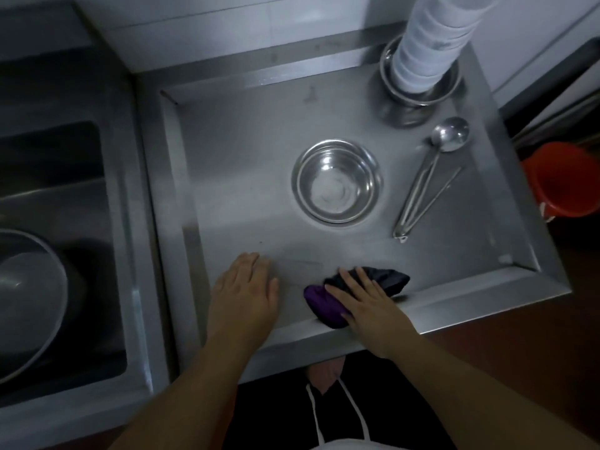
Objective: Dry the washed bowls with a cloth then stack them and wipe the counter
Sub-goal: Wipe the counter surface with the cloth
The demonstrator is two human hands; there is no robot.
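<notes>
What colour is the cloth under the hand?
The cloth is purple and black, shown in the head view.

No writing, label, brand or number is legible on anything here.

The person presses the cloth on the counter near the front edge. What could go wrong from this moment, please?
1. The tall stack of white bowls at the back right looks top-heavy; a knock might topple it.
2. If the right hand sweeps the cloth farther back, it could push the steel bowls or the ladle, which lie behind it.
3. The cloth overlaps the front rim of the counter and may slip off.
</notes>
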